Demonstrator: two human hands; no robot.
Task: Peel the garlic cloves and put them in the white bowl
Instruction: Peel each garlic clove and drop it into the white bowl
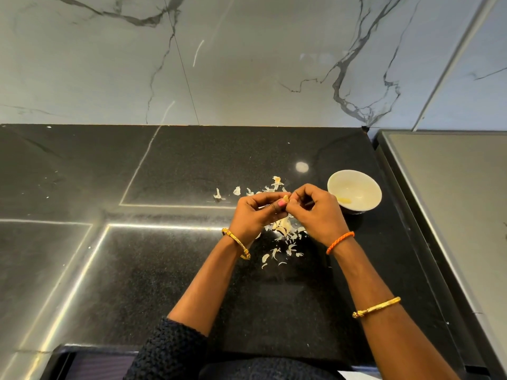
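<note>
Setting: a home kitchen. Evidence: polished black granite counter (170,171) meeting a white marble-veined wall (247,58), with a grey appliance top (450,171) just beside the counter at right. Food prep visible on the counter: garlic skins (285,231) scattered near a white bowl (365,185) holding a peeled clove (344,200).

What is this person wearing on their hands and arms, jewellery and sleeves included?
The left hand has a pink-painted thumbnail and a gold bangle at the wrist. The right hand has a braided orange wrist cord, with a second gold bangle up the forearm. A dark knitted sleeve is pushed up.
</note>
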